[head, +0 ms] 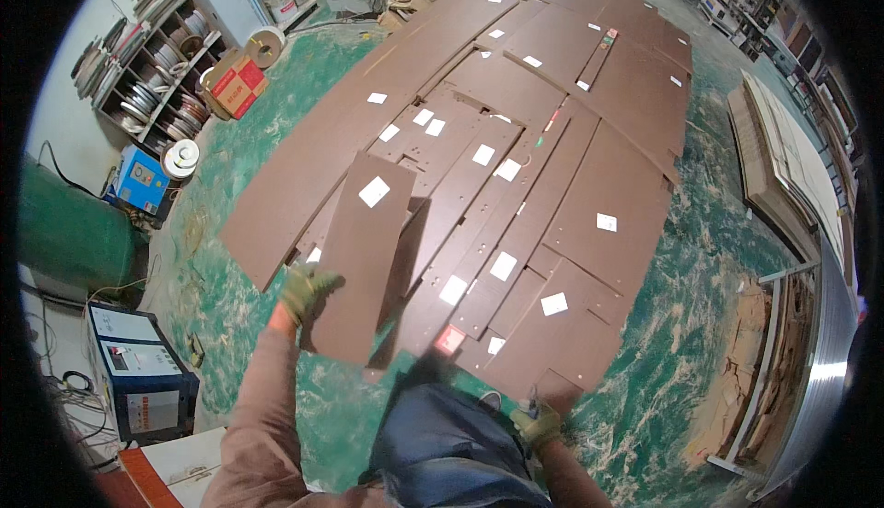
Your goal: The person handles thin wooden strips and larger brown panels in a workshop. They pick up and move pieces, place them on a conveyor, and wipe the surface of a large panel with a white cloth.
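Observation:
In a yellow-green work glove, my left hand (305,291) grips the left edge of a long brown panel (359,252) with a white label near its far end. The panel is tilted over the other boards and casts a shadow to its right. My right hand (537,424), gloved too, is closed around a small dark object that I cannot make out, close to the near edge of the boards. Many brown panels (587,183) with white labels lie spread in layers before me. A red-and-white card (449,339) lies near their front edge.
Green dusty floor (318,411) surrounds the boards. At the left stand a machine cabinet (148,377), a blue compressor-like unit (143,178), a rack of edge-banding rolls (162,83) and a red-printed carton (237,84). At the right are stacked sheets (773,162) and a metal-framed rack (760,370).

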{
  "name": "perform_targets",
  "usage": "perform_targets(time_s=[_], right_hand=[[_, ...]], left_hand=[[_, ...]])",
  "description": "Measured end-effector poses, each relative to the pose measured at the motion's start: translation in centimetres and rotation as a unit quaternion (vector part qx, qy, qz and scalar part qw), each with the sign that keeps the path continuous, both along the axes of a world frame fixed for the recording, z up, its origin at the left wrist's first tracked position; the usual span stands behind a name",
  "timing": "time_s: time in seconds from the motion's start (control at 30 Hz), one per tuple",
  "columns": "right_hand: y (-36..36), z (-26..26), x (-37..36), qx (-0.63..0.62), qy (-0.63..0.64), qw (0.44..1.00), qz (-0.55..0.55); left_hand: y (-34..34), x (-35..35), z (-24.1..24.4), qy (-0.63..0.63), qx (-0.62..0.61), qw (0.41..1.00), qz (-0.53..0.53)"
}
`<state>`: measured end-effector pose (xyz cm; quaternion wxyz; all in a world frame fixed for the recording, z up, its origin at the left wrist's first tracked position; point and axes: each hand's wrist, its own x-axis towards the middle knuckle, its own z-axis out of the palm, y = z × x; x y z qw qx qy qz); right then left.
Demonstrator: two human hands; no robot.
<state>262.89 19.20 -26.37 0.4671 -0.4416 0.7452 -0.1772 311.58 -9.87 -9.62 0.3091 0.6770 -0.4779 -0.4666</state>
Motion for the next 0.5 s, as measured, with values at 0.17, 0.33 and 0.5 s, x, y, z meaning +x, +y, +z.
perform_targets(time_s=[0.17,0.33,0.5], right_hand=[[-1.2,1.3,0.0,0.045,-0.043,0.988,-0.139],[-3.5,0.4,3.2,0.011,0.04,0.998,-0.055],[-7.1,2.3,6.1,0.017,-0.018,0.997,-0.067]], left_hand=[[-11.8,4.8,-2.3,-0.068,0.046,0.996,-0.046],[-17.9,6.4,-5.9,-0.07,0.094,0.99,-0.078],[-20.2,10.9,-13.2,-0.119,0.055,0.973,-0.19]])
